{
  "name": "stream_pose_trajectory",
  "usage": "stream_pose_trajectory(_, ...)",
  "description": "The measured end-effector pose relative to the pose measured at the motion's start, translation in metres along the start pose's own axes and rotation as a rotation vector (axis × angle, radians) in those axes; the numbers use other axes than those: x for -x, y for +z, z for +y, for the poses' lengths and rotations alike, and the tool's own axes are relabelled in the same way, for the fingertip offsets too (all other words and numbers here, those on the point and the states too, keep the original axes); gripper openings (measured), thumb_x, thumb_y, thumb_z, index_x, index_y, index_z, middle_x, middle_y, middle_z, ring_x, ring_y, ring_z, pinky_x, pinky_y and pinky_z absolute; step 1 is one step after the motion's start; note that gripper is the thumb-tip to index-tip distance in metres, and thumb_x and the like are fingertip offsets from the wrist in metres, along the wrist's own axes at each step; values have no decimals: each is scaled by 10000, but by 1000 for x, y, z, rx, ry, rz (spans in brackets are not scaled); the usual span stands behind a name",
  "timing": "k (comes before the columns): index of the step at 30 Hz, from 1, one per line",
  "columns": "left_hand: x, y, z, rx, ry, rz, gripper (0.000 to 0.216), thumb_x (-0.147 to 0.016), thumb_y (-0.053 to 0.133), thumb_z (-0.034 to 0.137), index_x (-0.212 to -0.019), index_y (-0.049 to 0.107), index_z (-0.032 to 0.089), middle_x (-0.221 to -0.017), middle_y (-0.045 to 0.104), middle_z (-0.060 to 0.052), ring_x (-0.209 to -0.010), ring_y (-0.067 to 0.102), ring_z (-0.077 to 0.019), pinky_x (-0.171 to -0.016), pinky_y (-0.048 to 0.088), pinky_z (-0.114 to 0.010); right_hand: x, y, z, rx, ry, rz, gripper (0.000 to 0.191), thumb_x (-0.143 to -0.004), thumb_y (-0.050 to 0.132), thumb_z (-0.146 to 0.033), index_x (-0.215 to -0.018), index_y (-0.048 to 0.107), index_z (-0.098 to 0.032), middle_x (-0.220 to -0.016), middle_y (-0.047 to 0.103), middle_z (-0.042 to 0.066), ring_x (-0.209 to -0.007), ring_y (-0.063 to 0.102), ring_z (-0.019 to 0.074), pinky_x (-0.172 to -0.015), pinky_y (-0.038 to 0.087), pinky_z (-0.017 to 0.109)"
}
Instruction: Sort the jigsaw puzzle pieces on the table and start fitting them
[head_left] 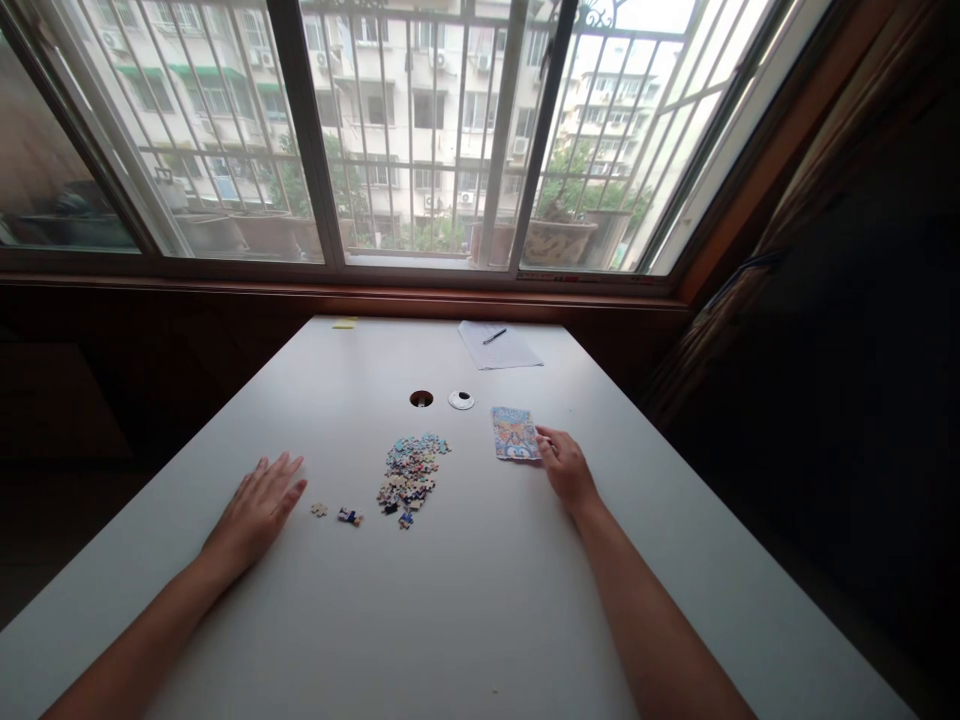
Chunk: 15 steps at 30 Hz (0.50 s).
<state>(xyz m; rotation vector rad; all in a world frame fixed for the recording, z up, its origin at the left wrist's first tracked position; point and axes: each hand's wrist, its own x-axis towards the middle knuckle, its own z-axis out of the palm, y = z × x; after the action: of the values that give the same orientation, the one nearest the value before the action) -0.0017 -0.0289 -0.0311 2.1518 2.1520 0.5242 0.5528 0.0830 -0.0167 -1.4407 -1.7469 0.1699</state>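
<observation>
A heap of small colourful puzzle pieces (411,474) lies on the white table (480,600). Two stray bits sit to its left: a pale piece (319,509) and a darker joined piece (349,516). My left hand (259,508) rests flat on the table, palm down, fingers together, just left of the pale piece, holding nothing. My right hand (565,467) lies at the right edge of a colourful picture card (514,433), fingertips touching its lower right corner.
Farther back a round cable hole (421,399) and its white cap (461,400) sit mid-table. A sheet of paper (499,346) with a pen (494,336) lies near the window. A small yellow note (344,323) is at the far edge. Dark wall and curtain stand right.
</observation>
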Motion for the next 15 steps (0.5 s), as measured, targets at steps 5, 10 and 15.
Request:
stream_pose_trajectory(5,-3,19,44,-2,14,22,734,-984,271,652,-1536,388,183,-1619,299,-144,-1528,162,-367,-1223,183,-570,1,1,-3,6,-7,-3,391,-977,430,-421,-1166,682,-189,-1148,696,118,-1082,628,275,-985,475,463)
stream_pose_trajectory(10,-15,38,103,61,124,9,674,-1012,288,587,-1539,370,175,-1625,276,-163,-1535,150,-340,-1235,181,-540,1,-1,-3,-8,-9,-4,385,-971,440,-413,-1175,682,-194,-1146,690,115,-1079,627,275,-983,479,464)
stream_pose_trajectory(15,-25,54,159,183,180,36,691,-1003,349,594,-1574,280,211,-1641,233,-154,-1535,145,-345,-1233,183,-567,2,-3,-4,-39,-16,-9,373,-971,442,-409,-1157,686,-197,-1146,686,112,-1064,629,269,-979,488,458)
